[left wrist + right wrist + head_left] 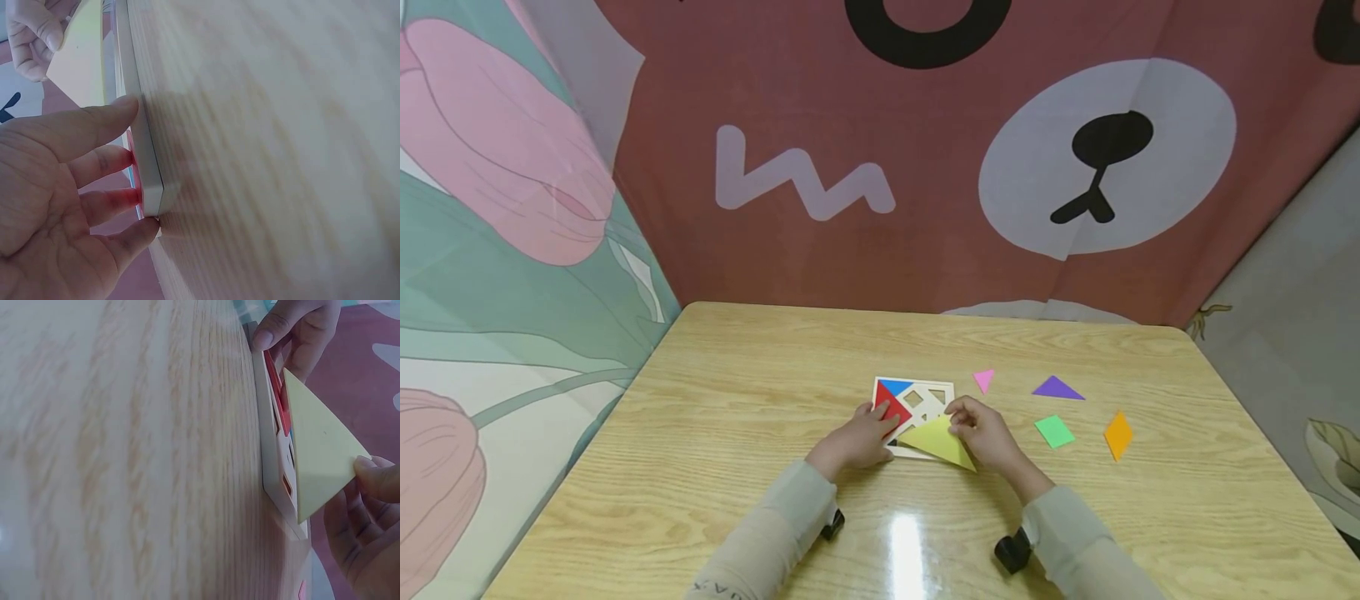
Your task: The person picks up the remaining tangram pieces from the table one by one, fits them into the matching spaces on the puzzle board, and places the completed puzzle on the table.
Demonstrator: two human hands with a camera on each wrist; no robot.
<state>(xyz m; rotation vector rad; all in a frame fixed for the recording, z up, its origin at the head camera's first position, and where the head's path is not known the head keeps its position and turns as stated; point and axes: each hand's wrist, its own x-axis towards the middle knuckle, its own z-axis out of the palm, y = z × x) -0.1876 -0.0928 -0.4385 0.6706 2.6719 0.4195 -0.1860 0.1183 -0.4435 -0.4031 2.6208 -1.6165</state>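
Note:
A white tangram board (927, 408) with cut-out slots lies on the table, a red triangle (887, 402) and a blue triangle (895, 387) sitting in its left part. My left hand (859, 437) rests at the board's left side, fingertips on the red triangle and the thumb (122, 112) along the near edge. Between thumb and fingers, my right hand (987, 433) pinches a large yellow triangle (942, 440) by its corner. This piece is tilted over the near right part of the board, as the right wrist view shows, and covers some slots.
Right of the board lie loose pieces: a pink triangle (984, 380), a purple triangle (1057, 388), a green square (1055, 432) and an orange parallelogram (1118, 436). The wooden table (737, 400) ends at a printed curtain (775, 258) behind.

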